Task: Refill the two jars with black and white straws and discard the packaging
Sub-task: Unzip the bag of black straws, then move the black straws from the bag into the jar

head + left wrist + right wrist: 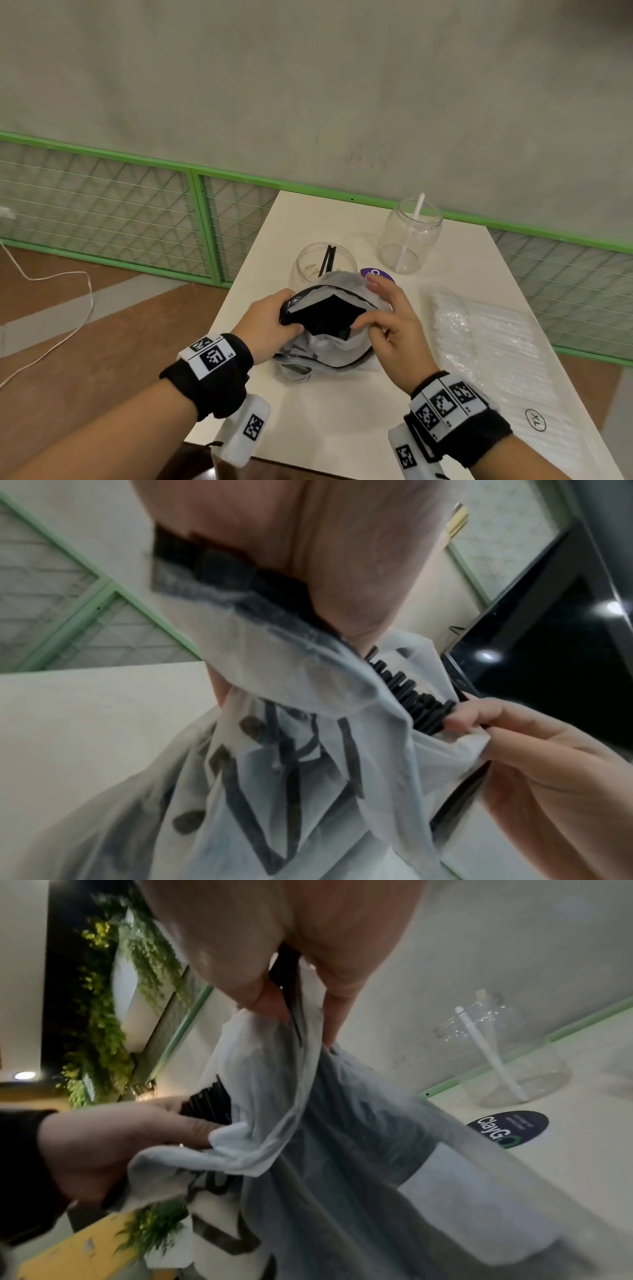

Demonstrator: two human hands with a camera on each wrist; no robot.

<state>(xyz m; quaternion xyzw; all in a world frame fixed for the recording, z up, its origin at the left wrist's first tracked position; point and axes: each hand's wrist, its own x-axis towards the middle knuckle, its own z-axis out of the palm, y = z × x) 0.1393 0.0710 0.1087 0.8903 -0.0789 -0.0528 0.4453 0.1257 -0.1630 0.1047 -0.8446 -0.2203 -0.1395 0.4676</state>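
A translucent white plastic bag [329,346] with black print stands on the white table [335,411], its mouth pulled wide. A bundle of black straws [332,315] fills the inside. My left hand [289,317] grips the mouth's left rim; my right hand [376,310] pinches the right rim. In the left wrist view the straw ends [411,696] poke out beside the right hand's fingertips [459,723]. Behind the bag is a clear jar [308,263] holding two black straws. A second clear jar [409,236] farther right holds one white straw.
A clear pack of white straws [496,346] lies along the table's right side. A round purple sticker [375,274] sits by the near jar. A green-framed mesh fence [191,212] backs the table; a white cable [61,329] trails over the floor at left.
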